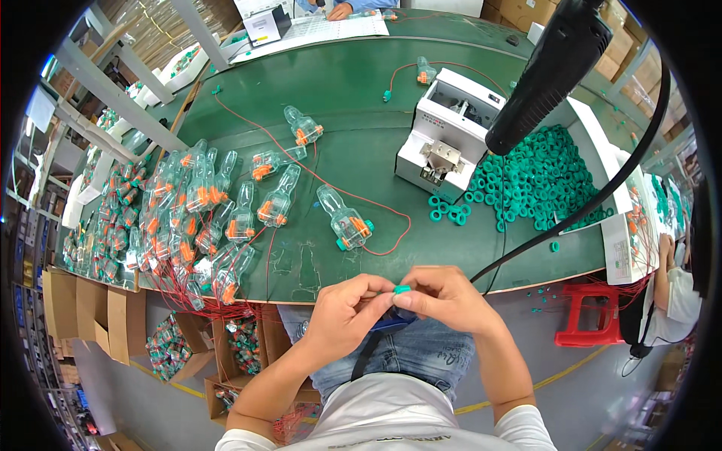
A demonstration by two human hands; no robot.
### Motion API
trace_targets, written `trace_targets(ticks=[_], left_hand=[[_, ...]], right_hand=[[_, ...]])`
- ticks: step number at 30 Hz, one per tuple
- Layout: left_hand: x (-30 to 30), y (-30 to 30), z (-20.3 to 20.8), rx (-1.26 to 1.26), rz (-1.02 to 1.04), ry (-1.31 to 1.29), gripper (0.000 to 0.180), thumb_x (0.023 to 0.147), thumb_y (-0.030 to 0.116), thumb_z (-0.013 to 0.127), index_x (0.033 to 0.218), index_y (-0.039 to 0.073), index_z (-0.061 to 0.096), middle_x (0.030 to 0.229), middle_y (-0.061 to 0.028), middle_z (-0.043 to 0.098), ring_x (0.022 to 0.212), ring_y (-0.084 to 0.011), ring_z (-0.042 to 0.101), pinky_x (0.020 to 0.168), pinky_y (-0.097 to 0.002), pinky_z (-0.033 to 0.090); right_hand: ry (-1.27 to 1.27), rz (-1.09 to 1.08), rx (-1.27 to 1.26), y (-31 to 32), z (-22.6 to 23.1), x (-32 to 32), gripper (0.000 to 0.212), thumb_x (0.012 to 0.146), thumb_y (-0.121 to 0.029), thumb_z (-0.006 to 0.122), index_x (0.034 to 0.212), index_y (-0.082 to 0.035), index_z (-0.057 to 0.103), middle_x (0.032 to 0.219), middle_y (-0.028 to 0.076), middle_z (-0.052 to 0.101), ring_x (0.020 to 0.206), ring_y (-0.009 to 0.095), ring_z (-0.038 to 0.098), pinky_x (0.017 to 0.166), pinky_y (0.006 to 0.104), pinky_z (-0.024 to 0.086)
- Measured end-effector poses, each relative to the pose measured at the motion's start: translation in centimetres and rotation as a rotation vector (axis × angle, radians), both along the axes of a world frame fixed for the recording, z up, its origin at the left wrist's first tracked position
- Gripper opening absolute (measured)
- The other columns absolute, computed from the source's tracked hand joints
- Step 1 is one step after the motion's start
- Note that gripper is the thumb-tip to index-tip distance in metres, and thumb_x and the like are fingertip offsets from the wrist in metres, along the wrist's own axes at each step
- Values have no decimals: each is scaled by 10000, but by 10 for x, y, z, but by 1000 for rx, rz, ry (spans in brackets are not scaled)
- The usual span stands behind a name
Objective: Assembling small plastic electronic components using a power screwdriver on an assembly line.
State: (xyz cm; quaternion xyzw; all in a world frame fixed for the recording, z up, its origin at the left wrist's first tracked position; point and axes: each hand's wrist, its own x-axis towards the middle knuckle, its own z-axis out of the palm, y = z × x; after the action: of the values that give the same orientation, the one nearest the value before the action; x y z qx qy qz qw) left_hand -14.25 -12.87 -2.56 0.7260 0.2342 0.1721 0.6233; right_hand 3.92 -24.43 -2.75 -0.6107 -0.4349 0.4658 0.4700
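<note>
My left hand (pixel 347 307) and my right hand (pixel 444 299) meet over my lap, just below the front edge of the green table (pixel 353 98). Between their fingertips they pinch a small teal ring (pixel 402 289); a thin red wire seems to run into it, but the fingers hide most of it. On the table ahead of my hands lies a clear plastic part with orange clips and a teal ring (pixel 345 219), with a red wire (pixel 391 244) looping from it.
Several clear parts with orange clips (pixel 195 203) cover the table's left. A white machine (pixel 451 135) stands beside a heap of teal rings (pixel 538 177). A black tool (pixel 553 71) hangs on a cable. Another person's hand (pixel 340 10) works far back; a red stool (pixel 588 312) stands right.
</note>
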Motion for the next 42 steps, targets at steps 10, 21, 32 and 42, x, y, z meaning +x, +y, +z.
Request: trace_targets(ticks=[10,21,32,42], left_hand=[[3,1,-27,555,-154,-159,353,833,114,765,1152,-5,671,947,-115,674,807,-255,665,688,-330,555],[32,9,-84,845,21,-121,246,799,148,778,1006,66,674,900,-64,630,766,-248,652,626,-359,547],[38,16,-83,1109,25,-68,291,790,176,777,1063,111,705,892,-10,597,767,-198,587,650,-343,493],[53,25,-81,995,61,-79,251,793,214,791,1026,137,738,823,-6,553,776,-194,543,703,-360,373]], right_hand=[[153,47,-138,-11,-45,-5,205,923,-172,626,872,17,686,677,102,602,598,125,545,532,300,422],[-784,-646,191,16,26,-1,196,907,-181,667,1043,-42,637,965,105,617,921,235,615,780,364,477],[-131,-530,996,113,94,81,340,1011,-278,592,1181,-30,433,867,99,614,644,138,598,578,280,494],[-142,-448,981,133,48,97,704,1020,-527,467,1444,20,343,787,93,554,567,149,550,500,277,457]])
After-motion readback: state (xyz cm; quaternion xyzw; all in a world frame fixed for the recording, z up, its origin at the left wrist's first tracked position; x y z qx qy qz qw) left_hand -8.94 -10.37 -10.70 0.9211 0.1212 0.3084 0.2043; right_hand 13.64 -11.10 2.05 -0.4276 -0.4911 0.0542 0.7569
